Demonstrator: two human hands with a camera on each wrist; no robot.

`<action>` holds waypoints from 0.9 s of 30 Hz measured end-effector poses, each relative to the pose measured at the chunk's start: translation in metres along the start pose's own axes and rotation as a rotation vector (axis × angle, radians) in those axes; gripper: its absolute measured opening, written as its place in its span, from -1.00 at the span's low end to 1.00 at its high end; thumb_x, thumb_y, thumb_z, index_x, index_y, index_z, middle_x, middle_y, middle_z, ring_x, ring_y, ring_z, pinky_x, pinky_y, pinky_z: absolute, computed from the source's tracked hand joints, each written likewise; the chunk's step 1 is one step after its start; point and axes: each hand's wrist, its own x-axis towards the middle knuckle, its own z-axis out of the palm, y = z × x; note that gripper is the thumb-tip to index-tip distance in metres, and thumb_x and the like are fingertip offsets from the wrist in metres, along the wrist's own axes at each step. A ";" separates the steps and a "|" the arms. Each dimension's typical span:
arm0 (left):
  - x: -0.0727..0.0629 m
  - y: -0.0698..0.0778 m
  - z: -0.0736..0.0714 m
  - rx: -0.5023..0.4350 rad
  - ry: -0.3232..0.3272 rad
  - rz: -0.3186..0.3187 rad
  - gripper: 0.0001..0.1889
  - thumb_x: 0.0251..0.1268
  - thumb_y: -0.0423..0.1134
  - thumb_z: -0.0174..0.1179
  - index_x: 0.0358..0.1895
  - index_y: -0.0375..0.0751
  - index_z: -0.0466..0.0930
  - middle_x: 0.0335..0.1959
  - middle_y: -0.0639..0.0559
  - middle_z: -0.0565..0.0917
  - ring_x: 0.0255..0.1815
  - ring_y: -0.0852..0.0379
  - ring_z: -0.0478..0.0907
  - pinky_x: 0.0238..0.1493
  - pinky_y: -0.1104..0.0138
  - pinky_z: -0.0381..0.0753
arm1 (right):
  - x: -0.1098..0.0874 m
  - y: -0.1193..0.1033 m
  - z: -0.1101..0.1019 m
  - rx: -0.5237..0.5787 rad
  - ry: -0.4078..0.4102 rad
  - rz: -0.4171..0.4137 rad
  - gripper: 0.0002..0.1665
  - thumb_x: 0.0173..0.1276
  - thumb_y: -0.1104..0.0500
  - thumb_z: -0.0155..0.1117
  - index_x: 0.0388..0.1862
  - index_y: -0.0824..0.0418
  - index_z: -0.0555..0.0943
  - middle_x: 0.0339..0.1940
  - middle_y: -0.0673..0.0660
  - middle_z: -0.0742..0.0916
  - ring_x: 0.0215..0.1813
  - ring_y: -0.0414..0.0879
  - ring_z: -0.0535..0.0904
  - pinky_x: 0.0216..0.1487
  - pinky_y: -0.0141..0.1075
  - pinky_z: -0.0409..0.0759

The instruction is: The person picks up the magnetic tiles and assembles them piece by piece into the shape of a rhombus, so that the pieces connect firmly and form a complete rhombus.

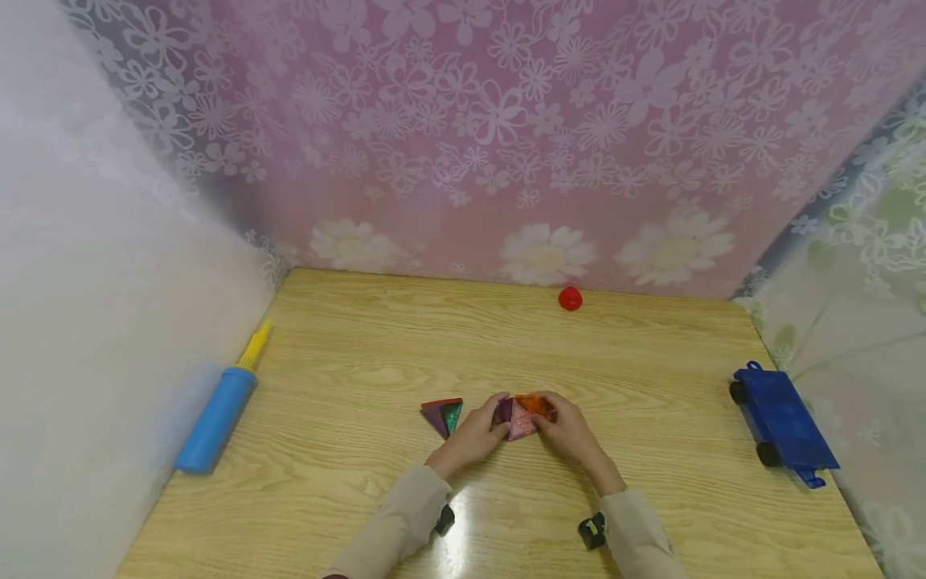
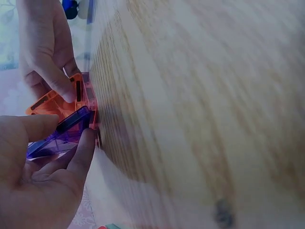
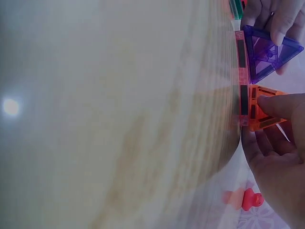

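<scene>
A pink magnetic tile (image 1: 522, 423) lies flat on the table between both hands. My left hand (image 1: 476, 434) pinches a purple triangular magnetic tile (image 3: 270, 53) between thumb and fingers, tilted up at the pink tile's left side. On the other side, my right hand (image 1: 571, 434) grips an orange magnetic tile (image 2: 52, 102), thumb on its face, standing over the pink tile's edge. Purple and orange pieces lean toward each other in the left wrist view. Left of the left hand sit several triangular tiles (image 1: 436, 414) in red, purple and green, partly overlapping.
A blue hand pump (image 1: 217, 418) with a yellow nozzle lies along the table's left edge. At the right edge rests a blue toy vehicle base (image 1: 784, 422) with black wheels. A small red object (image 1: 570, 298) stands near the back, by the pink flowered curtain (image 1: 470, 145).
</scene>
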 end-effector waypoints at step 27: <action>0.004 -0.001 0.005 -0.054 0.007 0.051 -0.43 0.36 -0.31 0.12 0.40 -0.33 0.22 0.24 -0.23 0.48 0.15 0.00 0.51 0.10 0.28 0.55 | -0.002 -0.003 0.004 -0.065 0.021 -0.082 -0.70 0.14 0.46 0.33 -0.11 0.39 0.58 -0.19 0.22 0.68 -0.18 0.00 0.60 -0.20 -0.20 0.63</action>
